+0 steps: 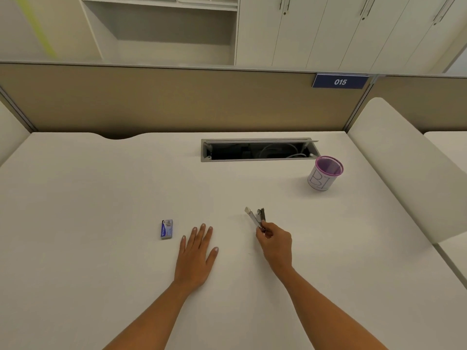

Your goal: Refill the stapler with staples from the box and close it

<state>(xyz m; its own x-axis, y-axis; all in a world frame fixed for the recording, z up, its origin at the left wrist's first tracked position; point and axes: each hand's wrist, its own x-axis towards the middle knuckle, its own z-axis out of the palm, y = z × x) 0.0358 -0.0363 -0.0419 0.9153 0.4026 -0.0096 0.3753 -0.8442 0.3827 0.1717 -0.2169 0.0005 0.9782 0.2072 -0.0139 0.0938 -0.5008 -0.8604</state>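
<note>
Roughly, stapler in right hand points away.

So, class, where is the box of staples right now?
In the head view, the box of staples lies on the desk, left of centre, just left of the left hand, not touching it.

Hinge end of the small grey-and-white metal stapler is hidden w/in the curled fingers of the right hand, its channel too small to tell if loaded, print on the little blue cardboard staple box unreadable, both forearms cut off at btm edge, inside of the purple-rimmed mesh pen cup mostly hidden by its wall.
</note>
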